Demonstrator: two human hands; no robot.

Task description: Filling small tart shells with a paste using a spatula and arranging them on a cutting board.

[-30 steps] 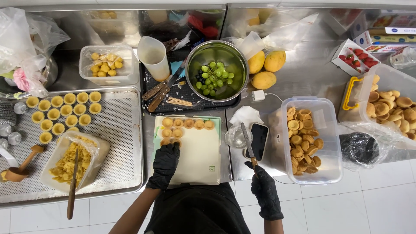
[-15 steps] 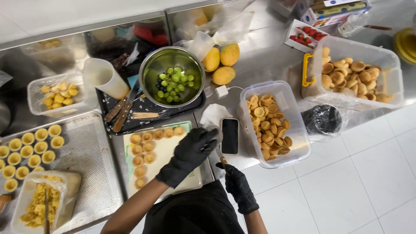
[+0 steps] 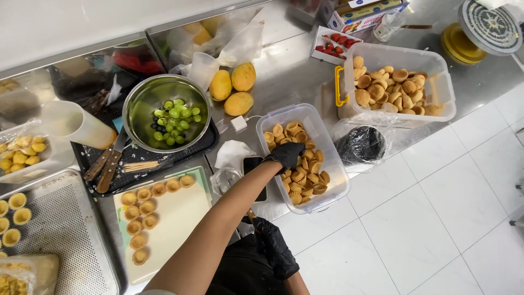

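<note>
Left hand (image 3: 286, 154), black-gloved, curled down onto tart shells (image 3: 299, 164) inside clear tub (image 3: 327, 143), long axis running away from the body, near counter edge. Right hand (image 3: 274, 247) low, fingers loosely folded, holding nothing visible.

Tart shells (image 3: 143, 206) lie on the board (image 3: 180, 229), left of the tub (image 3: 327, 180), perhaps touching.

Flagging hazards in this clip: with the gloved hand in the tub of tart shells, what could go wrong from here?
The left hand reaches across the phone and a small glass, so the forearm could knock either. The clear tub sits near the counter edge and might tip if pressed. Gripped hard, the tart shells may crack.
</note>
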